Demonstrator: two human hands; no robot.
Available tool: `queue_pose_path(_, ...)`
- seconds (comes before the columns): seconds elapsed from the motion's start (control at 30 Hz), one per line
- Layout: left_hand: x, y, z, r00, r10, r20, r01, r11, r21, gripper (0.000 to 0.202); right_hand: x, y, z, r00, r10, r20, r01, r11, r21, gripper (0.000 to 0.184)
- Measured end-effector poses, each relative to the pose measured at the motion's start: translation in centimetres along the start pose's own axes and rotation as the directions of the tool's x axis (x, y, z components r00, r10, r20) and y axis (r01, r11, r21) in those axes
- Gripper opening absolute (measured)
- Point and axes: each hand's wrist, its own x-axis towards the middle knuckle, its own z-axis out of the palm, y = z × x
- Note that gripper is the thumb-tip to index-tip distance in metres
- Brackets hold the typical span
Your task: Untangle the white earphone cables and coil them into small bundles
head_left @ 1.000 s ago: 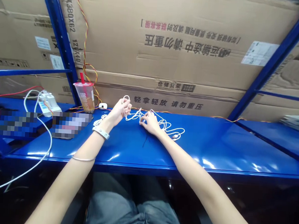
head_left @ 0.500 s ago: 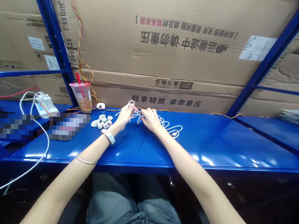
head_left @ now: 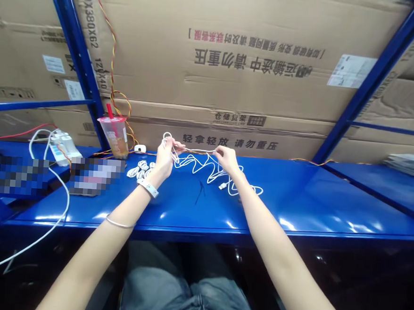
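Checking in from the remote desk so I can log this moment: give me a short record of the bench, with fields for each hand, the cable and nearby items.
left hand: pinching a thin white cable beside a small loop of it
right hand: pinching what appears to be the same cable farther along
cable: slack bends lying on a glossy blue steel shelf
nearby: small coiled white cable bundles; clear plastic cup with red straw

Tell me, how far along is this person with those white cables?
Done: several small white cable coils sit on the blue shelf. In hand: a white cable pinched by the left hand and right hand. Left: loose white loops lying uncoiled on the shelf.
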Motion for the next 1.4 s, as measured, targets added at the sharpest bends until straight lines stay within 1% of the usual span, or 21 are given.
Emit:
queue_pose_path(0.07, 0.1, 0.1, 0.0, 1.0, 0.004, 0.003, -0.004, 1.0, 0.001, 0.028, 0.0, 0.3, -0.2, 1.0, 0.0, 0.021, 0.002, 0.996, -0.094, 0.018)
queue_pose_path(0.13, 0.5, 0.3, -0.4, 1.0, 0.019, -0.008, -0.019, 1.0, -0.008, 0.027, -0.1, 0.7, -0.7, 0.998, 0.054, 0.042, -0.046, 0.984, -0.173, 0.017)
queue_pose_path(0.23, 1.1, 1.0, -1.4, 0.994, 0.08, -0.081, -0.083, 0.996, -0.042, 0.024, -0.3, 1.5, -2.1, 0.988, 0.153, 0.029, -0.141, 0.956, -0.256, 0.018)
queue_pose_path(0.27, 1.3, 1.2, -1.7, 0.99, 0.089, -0.106, -0.094, 0.995, -0.042, 0.024, -0.3, 1.7, -2.7, 0.985, 0.171, 0.023, -0.16, 0.956, -0.244, 0.019)
queue_pose_path(0.33, 1.5, 1.3, -2.2, 0.989, 0.066, -0.132, -0.068, 0.998, -0.009, 0.024, -0.2, 1.7, -4.0, 0.982, 0.188, 0.021, -0.183, 0.972, -0.15, 0.024)
queue_pose_path(0.37, 1.5, 1.3, -2.2, 0.991, 0.048, -0.128, -0.047, 0.999, 0.015, 0.024, -0.1, 1.3, -4.6, 0.982, 0.188, 0.033, -0.185, 0.979, -0.081, 0.027)
queue_pose_path(0.43, 1.2, 1.0, -1.8, 0.997, 0.018, -0.074, -0.013, 0.997, 0.074, 0.025, 0.1, 0.0, -5.6, 0.982, 0.17, 0.082, -0.173, 0.985, 0.028, 0.032)
queue_pose_path(0.5, 0.6, 0.6, -1.1, 1.0, 0.005, 0.01, -0.006, 0.99, 0.141, 0.028, 0.0, -1.8, -5.9, 0.977, 0.15, 0.154, -0.154, 0.988, 0.016, 0.035)
queue_pose_path(0.6, -0.2, 0.1, -0.1, 0.997, -0.031, 0.073, 0.014, 0.975, 0.223, 0.032, -0.5, -4.5, -5.5, 0.951, 0.138, 0.277, -0.13, 0.99, -0.048, 0.039)
queue_pose_path(0.67, -0.5, 0.0, 0.2, 0.996, -0.054, 0.072, 0.034, 0.968, 0.249, 0.034, -1.0, -5.8, -5.0, 0.913, 0.068, 0.402, -0.072, 0.997, -0.006, 0.042)
queue_pose_path(0.7, -0.7, 0.0, 0.3, 0.996, -0.064, 0.069, 0.045, 0.967, 0.251, 0.036, -1.3, -6.3, -4.7, 0.883, 0.027, 0.469, -0.049, 0.998, 0.034, 0.042)
queue_pose_path(0.83, -1.0, 0.4, 0.6, 0.991, -0.109, 0.077, 0.089, 0.97, 0.226, 0.044, -1.9, -7.7, -4.0, 0.716, -0.109, 0.69, -0.037, 0.98, 0.193, 0.043)
queue_pose_path(0.93, -1.4, 0.7, 0.8, 0.978, -0.155, 0.137, 0.122, 0.967, 0.222, 0.052, -2.1, -8.4, -3.8, 0.593, -0.186, 0.783, -0.046, 0.964, 0.263, 0.042)
queue_pose_path(0.97, -1.6, 0.7, 0.9, 0.97, -0.17, 0.173, 0.128, 0.965, 0.23, 0.054, -2.1, -8.5, -3.7, 0.564, -0.2, 0.801, -0.047, 0.961, 0.273, 0.042)
queue_pose_path(1.03, -1.9, 0.9, 1.1, 0.943, -0.203, 0.265, 0.124, 0.95, 0.287, 0.053, -2.3, -8.7, -3.4, 0.532, -0.207, 0.821, -0.053, 0.959, 0.277, 0.04)
queue_pose_path(1.07, -2.1, 0.9, 1.2, 0.929, -0.21, 0.305, 0.103, 0.937, 0.334, 0.052, -2.4, -8.8, -3.2, 0.528, -0.204, 0.824, -0.062, 0.959, 0.277, 0.038)
queue_pose_path(1.13, -2.5, 0.9, 1.4, 0.905, -0.209, 0.371, 0.024, 0.895, 0.446, 0.05, -2.6, -8.9, -2.7, 0.553, -0.179, 0.814, -0.094, 0.957, 0.275, 0.029)
queue_pose_path(1.23, -2.8, 0.6, 1.6, 0.875, -0.201, 0.44, -0.083, 0.834, 0.545, 0.032, -2.9, -9.2, -2.1, 0.597, -0.143, 0.789, -0.078, 0.969, 0.235, 0.025)
queue_pose_path(1.3, -2.8, 0.2, 1.7, 0.886, -0.198, 0.419, -0.068, 0.838, 0.541, 0.024, -3.0, -9.3, -1.8, 0.596, -0.168, 0.785, 0.001, 0.978, 0.208, 0.031)
queue_pose_path(1.37, -2.6, -0.1, 1.7, 0.924, -0.181, 0.336, 0.007, 0.889, 0.459, 0.03, -2.9, -9.3, -1.6, 0.587, -0.208, 0.783, 0.076, 0.976, 0.203, 0.036)
queue_pose_path(1.4, -2.5, -0.2, 1.7, 0.942, -0.176, 0.286, 0.054, 0.92, 0.388, 0.033, -2.8, -9.1, -1.6, 0.594, -0.22, 0.774, 0.097, 0.974, 0.203, 0.036)
